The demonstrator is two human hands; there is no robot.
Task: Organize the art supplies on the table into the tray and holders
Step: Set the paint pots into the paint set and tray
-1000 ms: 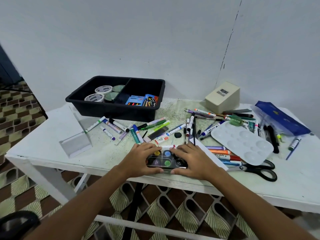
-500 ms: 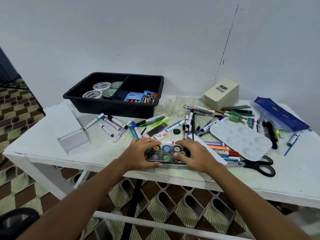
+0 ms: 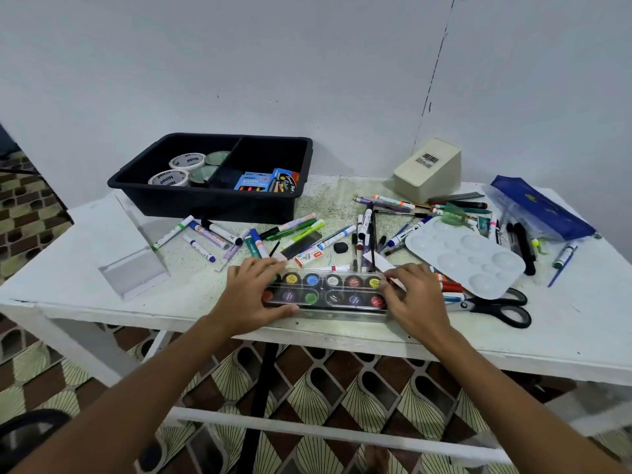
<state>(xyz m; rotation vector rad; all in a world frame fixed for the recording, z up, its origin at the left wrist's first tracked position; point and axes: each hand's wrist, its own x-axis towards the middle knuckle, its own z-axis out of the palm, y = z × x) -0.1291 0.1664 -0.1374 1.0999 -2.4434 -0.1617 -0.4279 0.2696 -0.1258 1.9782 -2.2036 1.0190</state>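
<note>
Since a second ago my hands have slid apart, uncovering the whole clear plastic case of round watercolour pans (image 3: 325,291). My left hand (image 3: 254,295) grips its left end, fingers curled over the top edge and thumb under; my right hand (image 3: 415,299) grips the right end. The case sits at the front edge of the white painted table (image 3: 85,234) (speckled green), well short of the black divided plastic tray (image 3: 205,200) by the pale wall.

The black tray (image 3: 212,206) sits on a white table (image 3: 564,330), near a blue pouch (image 3: 540,206) and black-handled scissors (image 3: 496,306).
</note>
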